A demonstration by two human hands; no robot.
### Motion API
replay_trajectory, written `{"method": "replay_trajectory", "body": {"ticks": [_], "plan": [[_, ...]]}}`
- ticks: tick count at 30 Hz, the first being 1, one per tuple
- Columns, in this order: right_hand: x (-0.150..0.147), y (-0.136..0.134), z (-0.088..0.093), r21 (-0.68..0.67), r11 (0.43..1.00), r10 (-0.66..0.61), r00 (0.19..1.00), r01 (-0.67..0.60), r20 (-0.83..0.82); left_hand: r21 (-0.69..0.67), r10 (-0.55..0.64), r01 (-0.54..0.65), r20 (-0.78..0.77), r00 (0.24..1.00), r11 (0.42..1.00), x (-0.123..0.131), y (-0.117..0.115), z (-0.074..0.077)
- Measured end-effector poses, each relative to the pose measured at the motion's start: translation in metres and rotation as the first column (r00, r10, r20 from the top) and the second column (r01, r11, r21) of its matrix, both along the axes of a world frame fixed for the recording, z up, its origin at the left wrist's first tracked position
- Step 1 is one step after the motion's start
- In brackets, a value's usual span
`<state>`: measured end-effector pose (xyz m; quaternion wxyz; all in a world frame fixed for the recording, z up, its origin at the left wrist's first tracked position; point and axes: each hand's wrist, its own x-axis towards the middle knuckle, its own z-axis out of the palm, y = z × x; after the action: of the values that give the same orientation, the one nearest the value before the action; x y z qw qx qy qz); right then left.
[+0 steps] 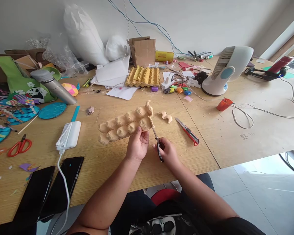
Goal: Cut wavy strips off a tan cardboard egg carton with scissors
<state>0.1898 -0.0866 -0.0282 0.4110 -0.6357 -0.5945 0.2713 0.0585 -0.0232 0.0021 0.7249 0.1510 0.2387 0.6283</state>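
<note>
My left hand (138, 145) grips the near right end of a tan egg carton piece (123, 125), two rows of bumps held above the table. Its thumb presses on the top side, and the fingers underneath are partly hidden. In my right hand (170, 151) is a pair of black-handled scissors (159, 147), their blades pointing up at the carton's ragged right edge. How far the blades are apart I cannot tell. A cut-off carton scrap (165, 117) lies to the right of the carton. Farther right rests a red utility knife (188, 131) with its blade out.
A yellow egg tray (143, 77) sits at the back among papers and clay packets. A white fan (225, 71) and an orange cup (224, 104) stand right. On the left are red-handled scissors (20, 146), a power bank (70, 135), two phones (61, 182) and a bottle (55, 86).
</note>
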Motion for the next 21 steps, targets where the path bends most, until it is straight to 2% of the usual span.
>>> {"method": "replay_trajectory", "body": {"ticks": [10, 16, 21], "plan": [[0.002, 0.002, 0.004, 0.11, 0.991, -0.084, 0.992, 0.074, 0.092, -0.131, -0.093, 0.096, 0.03, 0.995, 0.987, 0.004, -0.004, -0.005], [0.008, 0.006, 0.003, 0.123, 0.987, -0.113, 0.989, 0.101, 0.095, -0.058, -0.169, 0.171, 0.038, 0.985, 0.984, 0.006, -0.007, -0.006], [0.011, 0.005, 0.005, 0.145, 0.984, -0.128, 0.975, 0.102, 0.183, -0.086, -0.173, 0.18, 0.085, 0.981, 0.98, 0.006, -0.009, -0.005]]}}
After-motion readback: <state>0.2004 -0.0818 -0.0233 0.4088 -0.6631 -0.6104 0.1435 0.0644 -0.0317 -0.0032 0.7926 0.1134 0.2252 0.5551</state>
